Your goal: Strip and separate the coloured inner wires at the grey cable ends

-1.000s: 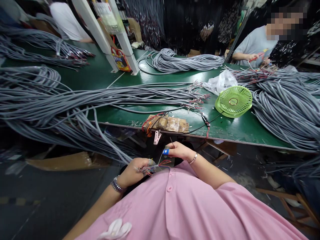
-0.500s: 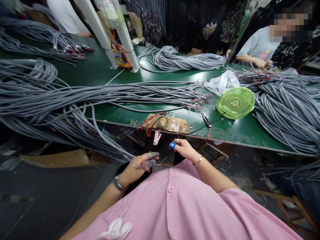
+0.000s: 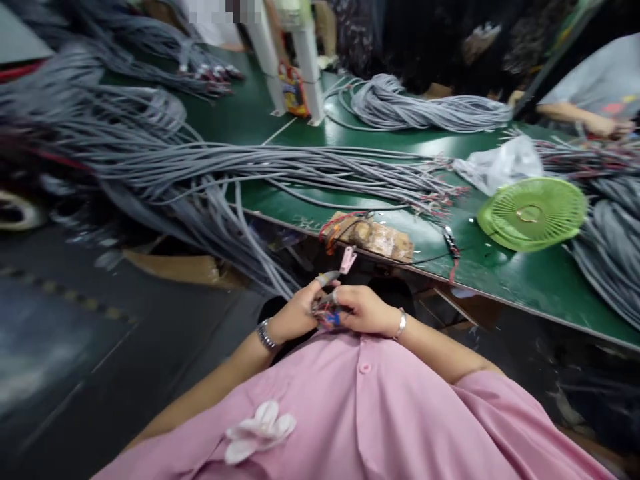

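My left hand [image 3: 299, 312], with grey covers on its fingertips, is closed round the end of a grey cable [image 3: 273, 270] whose thin coloured wires [image 3: 327, 315] fan out between my hands. Against those wires my right hand [image 3: 364, 310] is pressed, its fingers bent and a blue wrap on one of them. Whether it grips a wire or a small tool is hidden. Just above both hands, a pink clip [image 3: 348, 260] hangs at the edge of the green table [image 3: 430, 267], beside a taped wooden block [image 3: 383, 240].
Long grey cables [image 3: 300, 163] lie across the table, with a coil [image 3: 390, 103] behind them. To the right are a green fan [image 3: 533, 213], a plastic bag [image 3: 505, 163] and more cables [image 3: 615, 240]. A person's hand [image 3: 603, 125] shows at the far right. Cardboard [image 3: 175, 267] lies below left.
My right hand has moved left and my left hand right and up, so they now meet at the wires. The view has swung left, shifting the table scene to the right.
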Action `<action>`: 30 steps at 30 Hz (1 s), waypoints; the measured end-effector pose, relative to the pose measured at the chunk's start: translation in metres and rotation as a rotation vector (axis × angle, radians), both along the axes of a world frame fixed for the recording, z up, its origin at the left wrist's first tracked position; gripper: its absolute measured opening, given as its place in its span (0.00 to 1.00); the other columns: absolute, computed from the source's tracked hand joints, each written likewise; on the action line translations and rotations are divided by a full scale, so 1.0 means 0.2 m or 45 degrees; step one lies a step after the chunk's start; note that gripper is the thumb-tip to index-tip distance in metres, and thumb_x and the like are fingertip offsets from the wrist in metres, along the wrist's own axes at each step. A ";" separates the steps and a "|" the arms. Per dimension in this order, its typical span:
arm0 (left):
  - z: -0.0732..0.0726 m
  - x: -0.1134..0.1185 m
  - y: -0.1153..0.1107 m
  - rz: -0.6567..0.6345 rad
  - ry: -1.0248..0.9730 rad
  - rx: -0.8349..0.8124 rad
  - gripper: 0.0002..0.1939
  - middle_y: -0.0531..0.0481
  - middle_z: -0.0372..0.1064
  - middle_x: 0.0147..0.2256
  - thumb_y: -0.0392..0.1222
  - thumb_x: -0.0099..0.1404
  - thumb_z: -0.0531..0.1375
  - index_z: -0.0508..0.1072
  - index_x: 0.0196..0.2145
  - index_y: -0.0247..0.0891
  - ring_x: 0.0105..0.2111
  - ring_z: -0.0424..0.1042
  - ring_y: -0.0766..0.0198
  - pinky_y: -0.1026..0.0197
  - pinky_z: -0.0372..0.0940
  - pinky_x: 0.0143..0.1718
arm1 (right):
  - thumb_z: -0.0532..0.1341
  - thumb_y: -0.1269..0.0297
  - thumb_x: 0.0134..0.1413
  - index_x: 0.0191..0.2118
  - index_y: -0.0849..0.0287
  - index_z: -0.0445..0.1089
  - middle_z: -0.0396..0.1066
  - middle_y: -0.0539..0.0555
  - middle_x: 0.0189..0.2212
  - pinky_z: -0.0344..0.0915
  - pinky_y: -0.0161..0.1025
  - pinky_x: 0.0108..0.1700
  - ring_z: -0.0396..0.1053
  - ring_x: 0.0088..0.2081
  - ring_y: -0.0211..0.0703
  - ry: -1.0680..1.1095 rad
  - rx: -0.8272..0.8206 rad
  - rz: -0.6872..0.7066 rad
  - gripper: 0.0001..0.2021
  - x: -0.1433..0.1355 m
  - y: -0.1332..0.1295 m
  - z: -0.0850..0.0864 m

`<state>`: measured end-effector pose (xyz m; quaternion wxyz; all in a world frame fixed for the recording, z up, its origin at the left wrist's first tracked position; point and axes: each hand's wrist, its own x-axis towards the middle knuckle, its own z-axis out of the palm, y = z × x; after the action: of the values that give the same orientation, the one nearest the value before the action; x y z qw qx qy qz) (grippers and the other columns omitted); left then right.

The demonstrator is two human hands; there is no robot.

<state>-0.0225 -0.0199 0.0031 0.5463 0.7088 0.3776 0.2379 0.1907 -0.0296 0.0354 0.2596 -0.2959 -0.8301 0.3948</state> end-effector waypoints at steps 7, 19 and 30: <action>0.08 -0.07 0.03 -0.052 0.029 0.120 0.38 0.47 0.72 0.39 0.42 0.56 0.68 0.60 0.62 0.34 0.29 0.69 0.69 0.67 0.65 0.32 | 0.62 0.64 0.59 0.39 0.55 0.78 0.75 0.55 0.35 0.67 0.43 0.44 0.70 0.37 0.46 0.370 -0.429 -0.329 0.07 -0.07 -0.02 -0.08; 0.03 -0.22 0.04 -0.089 0.221 0.198 0.19 0.51 0.73 0.31 0.55 0.63 0.61 0.75 0.39 0.34 0.29 0.69 0.68 0.68 0.61 0.33 | 0.72 0.60 0.44 0.33 0.57 0.76 0.69 0.47 0.24 0.43 0.30 0.19 0.49 0.18 0.28 0.920 -1.130 -0.764 0.11 -0.08 0.01 -0.15; -0.06 -0.16 0.01 0.225 0.021 0.514 0.11 0.49 0.68 0.30 0.45 0.67 0.58 0.74 0.34 0.34 0.29 0.66 0.68 0.65 0.60 0.33 | 0.73 0.61 0.42 0.31 0.59 0.71 0.66 0.47 0.23 0.42 0.28 0.17 0.48 0.18 0.26 0.941 -1.313 -0.754 0.13 -0.09 0.03 -0.16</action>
<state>-0.0541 -0.0172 -0.0087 0.3672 0.7699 0.3873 0.3498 0.1722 -0.0229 0.0041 0.4481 -0.4415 -0.2786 0.7258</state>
